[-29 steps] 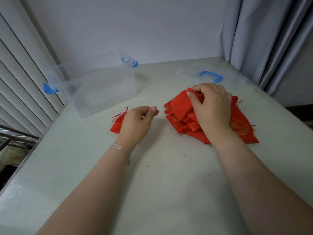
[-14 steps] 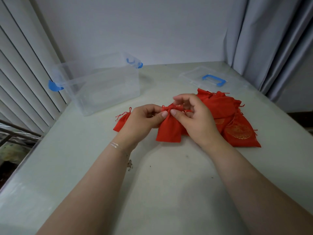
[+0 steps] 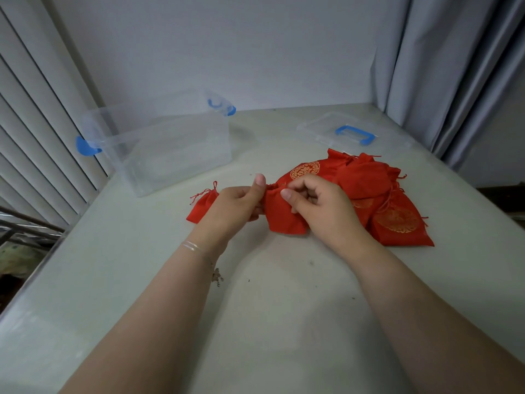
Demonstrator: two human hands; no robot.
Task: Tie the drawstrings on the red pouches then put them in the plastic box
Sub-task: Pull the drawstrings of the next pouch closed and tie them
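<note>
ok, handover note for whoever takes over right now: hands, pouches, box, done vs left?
Left hand and right hand: both pinch the neck of one red pouch over the table.
One tied pouch lies left of the hands.
Pile of pouches lies on the right.
Plastic box is open and holds no pouches; lid lies behind the pile.
Left: tie this pouch, tie the pile, box everything.

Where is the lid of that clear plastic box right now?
The lid, with its blue handle, lies flat at the far right of the table in the head view, just behind the pile of red pouches and beside the grey curtain.
</note>
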